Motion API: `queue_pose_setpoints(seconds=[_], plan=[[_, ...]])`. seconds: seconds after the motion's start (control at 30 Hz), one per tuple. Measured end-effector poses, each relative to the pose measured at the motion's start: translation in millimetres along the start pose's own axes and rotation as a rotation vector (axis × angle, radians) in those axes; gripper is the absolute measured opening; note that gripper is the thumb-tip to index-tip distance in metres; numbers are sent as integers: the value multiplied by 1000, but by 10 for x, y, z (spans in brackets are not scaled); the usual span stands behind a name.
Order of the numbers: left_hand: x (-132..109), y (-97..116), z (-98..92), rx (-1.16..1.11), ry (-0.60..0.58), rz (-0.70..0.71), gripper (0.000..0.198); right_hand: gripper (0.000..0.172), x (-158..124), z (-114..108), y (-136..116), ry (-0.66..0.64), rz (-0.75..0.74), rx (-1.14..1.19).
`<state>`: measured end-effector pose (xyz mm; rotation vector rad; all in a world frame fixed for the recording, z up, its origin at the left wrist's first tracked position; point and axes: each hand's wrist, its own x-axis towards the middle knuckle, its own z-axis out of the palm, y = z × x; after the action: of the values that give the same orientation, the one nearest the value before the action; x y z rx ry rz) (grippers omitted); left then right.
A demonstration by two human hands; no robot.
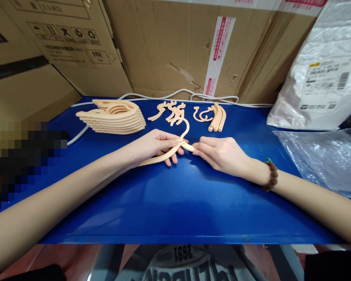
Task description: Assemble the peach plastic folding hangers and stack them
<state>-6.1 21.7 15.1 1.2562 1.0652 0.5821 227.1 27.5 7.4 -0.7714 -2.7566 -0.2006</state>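
Observation:
A cream plastic folding clothes hanger point(163, 157) is held over the middle of the blue table. My left hand point(159, 141) is closed around it near the joint, where a curved hook points up and away. One long arm of the hanger runs back to the left under my left wrist. To the right of the joint, my right hand point(224, 152) pinches the other arm, a short piece showing between the two hands. The rest of that arm is hidden by my right fingers.
Stacked cream hangers point(112, 121) lie at the back left. Loose hooks point(175, 113) and several hanger arms point(218, 118) sit behind my hands. A white cable point(152, 95) runs before the cardboard boxes point(175, 47). At right are a white parcel bag point(316, 86) and clear plastic point(324, 156).

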Motion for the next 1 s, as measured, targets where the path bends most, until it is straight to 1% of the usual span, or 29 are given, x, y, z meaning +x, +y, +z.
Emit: queue_pose_setpoints(seconds=[0.23,0.33,0.43,0.53,0.6,0.7,0.77,0.83,1.0], plan=[[-60,48,59,47,-14,-29,27,44,-3,-17,-16,-3,-26,-49],[-79,57,71,129,-26,-18,28,43,-4,-20,-21,22,-60,-61],[-95,38,88,348,-9,82,31,40,2,-20,-21,59,-102,-62],[-110,-4,122,660,81,230,37,36,11,-22,-10,101,-108,-34],[-113,-38,143,847,121,338,36,31,15,-23,1,131,-107,6],[-115,-75,162,1068,141,475,31,24,23,-22,15,174,-97,78],[-125,-80,172,1170,166,494,30,22,30,-20,18,204,-87,92],[-142,-72,183,1229,191,467,30,21,35,-17,15,240,-87,66],[-165,-54,206,1267,226,430,29,17,30,-9,10,349,-67,-74]])
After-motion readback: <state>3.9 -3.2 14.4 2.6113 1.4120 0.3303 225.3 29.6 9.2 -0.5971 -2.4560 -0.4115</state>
